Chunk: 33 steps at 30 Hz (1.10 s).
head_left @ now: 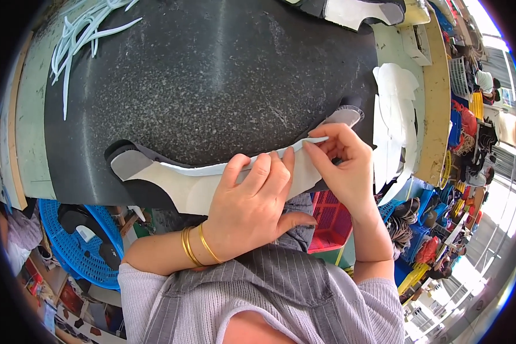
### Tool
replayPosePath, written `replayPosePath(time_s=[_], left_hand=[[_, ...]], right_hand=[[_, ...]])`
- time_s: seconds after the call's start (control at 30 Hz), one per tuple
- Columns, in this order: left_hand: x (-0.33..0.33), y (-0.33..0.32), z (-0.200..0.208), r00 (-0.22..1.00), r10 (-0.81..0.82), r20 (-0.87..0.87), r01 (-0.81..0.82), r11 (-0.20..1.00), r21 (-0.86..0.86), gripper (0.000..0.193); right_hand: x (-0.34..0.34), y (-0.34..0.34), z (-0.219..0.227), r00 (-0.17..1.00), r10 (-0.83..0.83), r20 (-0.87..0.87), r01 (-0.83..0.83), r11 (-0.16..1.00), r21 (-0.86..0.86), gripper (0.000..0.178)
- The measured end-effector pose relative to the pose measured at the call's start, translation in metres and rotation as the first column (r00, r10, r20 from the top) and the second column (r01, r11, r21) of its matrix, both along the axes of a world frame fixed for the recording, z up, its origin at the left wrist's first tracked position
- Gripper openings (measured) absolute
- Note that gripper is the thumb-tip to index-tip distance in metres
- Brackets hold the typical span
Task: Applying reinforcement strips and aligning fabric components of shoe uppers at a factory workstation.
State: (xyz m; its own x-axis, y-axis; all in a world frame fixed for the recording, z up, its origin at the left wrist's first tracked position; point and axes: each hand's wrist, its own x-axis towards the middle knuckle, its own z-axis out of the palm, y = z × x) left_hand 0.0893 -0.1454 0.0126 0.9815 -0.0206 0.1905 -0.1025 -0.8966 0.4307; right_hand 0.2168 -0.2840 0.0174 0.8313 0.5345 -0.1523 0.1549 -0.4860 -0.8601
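Note:
A white shoe upper piece (184, 192) with grey, black-edged ends lies curved along the near edge of the black work surface. A narrow pale-blue foam strip (203, 171) runs along its far edge. My left hand (247, 200) lies on the piece, fingers stretched out and fingertips pressing along the strip, thumb held apart. To the right, my right hand (348, 166) pinches the strip's free end between thumb and forefinger, slightly above the piece. Part of the upper is hidden under my left hand.
At the far left lies a tangle of pale-blue strips (89, 33). White cut pieces (394, 109) are stacked at the right, and another shoe upper (355, 12) lies at the far edge. Below the table stand a blue basket (106, 274) and a red basket (329, 221).

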Motion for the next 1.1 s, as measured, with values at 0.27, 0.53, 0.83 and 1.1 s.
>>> replayPosePath(time_s=[0.27, 0.53, 0.83, 1.1], left_hand=[[0.002, -0.008, -0.009, 0.999, -0.024, 0.042, 0.014, 0.974, 0.224, 0.066], [0.003, -0.005, -0.011, 0.998, -0.036, 0.046, 0.026, 0.980, 0.198, 0.052], [0.000, 0.005, -0.004, 0.995, -0.057, 0.077, 0.053, 0.997, 0.055, 0.049], [-0.012, 0.061, 0.027, 0.993, -0.119, -0.001, 0.108, 0.902, -0.418, 0.039]], right_hand=[[0.019, -0.004, 0.012, 0.978, 0.137, 0.155, -0.129, 0.990, -0.063, 0.014], [0.036, 0.006, 0.013, 0.963, 0.263, 0.062, -0.251, 0.955, -0.160, 0.012], [0.112, 0.061, 0.045, 0.800, 0.512, -0.312, -0.567, 0.477, -0.672, 0.036], [0.019, -0.013, 0.066, 0.493, 0.845, -0.204, -0.804, 0.533, 0.264, 0.017]])
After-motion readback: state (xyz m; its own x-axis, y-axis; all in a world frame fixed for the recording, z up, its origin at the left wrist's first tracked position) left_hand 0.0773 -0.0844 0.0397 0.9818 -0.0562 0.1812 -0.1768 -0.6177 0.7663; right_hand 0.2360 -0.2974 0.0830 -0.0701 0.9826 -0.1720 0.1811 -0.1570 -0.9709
